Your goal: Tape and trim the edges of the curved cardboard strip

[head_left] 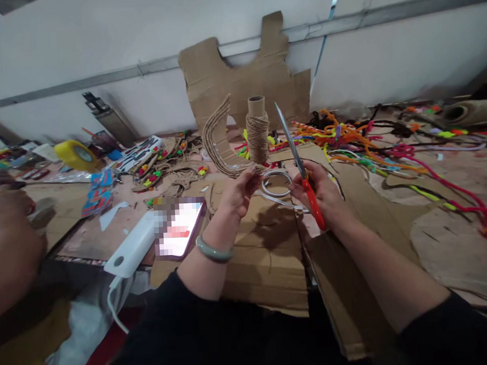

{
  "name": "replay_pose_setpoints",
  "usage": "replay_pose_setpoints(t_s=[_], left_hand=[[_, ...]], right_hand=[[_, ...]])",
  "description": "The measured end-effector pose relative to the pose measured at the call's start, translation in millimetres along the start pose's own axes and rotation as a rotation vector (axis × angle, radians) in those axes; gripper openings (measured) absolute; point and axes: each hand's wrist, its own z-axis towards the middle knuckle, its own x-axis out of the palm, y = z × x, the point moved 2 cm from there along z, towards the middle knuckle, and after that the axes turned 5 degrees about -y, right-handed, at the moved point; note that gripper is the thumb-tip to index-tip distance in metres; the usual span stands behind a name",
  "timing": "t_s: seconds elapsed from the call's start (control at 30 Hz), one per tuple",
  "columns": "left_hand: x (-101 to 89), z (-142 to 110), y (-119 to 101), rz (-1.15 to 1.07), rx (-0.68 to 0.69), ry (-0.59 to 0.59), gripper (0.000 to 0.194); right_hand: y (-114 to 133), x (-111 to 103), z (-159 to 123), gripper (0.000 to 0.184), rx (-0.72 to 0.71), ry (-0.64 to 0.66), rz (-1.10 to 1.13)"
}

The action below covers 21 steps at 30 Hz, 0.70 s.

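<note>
My left hand [244, 190], a green bangle on its wrist, is closed on the lower end of a curved cardboard piece covered with rows of jute twine [213, 143]. That piece stands up from my fingers like a crescent. In my right hand [322, 192] is a pair of scissors [292, 142] with red handles, blades pointing up and looking closed together. A roll of white tape [276, 183] lies between my hands, close to the right fingers. Just behind, a spool of jute twine [258, 136] stands upright on its cardboard core.
Cardboard sheets [267, 278] lie under my forearms; a cut cardboard panel [246, 69] leans on the wall. Left are a lit phone [181, 231], a white corded device [133, 246], yellow tape [76, 156] and another person's hand [11, 214]. Colourful cords [407, 154] tangle at right.
</note>
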Motion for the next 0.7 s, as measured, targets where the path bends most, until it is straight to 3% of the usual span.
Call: replay_pose_setpoints(t_s=[0.17, 0.27, 0.5, 0.7], left_hand=[[-6.5, 3.6, -15.7, -0.024, 0.092, -0.052, 0.01], [-9.3, 4.7, -23.3, -0.071, 0.118, -0.074, 0.011], [-12.4, 5.4, -30.5, -0.078, 0.179, -0.072, 0.011], [-13.3, 4.9, -31.2, -0.061, 0.189, -0.062, 0.01]], right_hand=[[13.0, -7.8, -0.3, 0.053, -0.006, 0.102, -0.241], [16.4, -5.0, -1.1, 0.056, -0.08, 0.166, -0.325], [12.5, 0.2, -3.9, 0.055, -0.18, 0.257, -0.437], [16.5, -2.0, -4.0, 0.055, -0.221, 0.238, -0.432]])
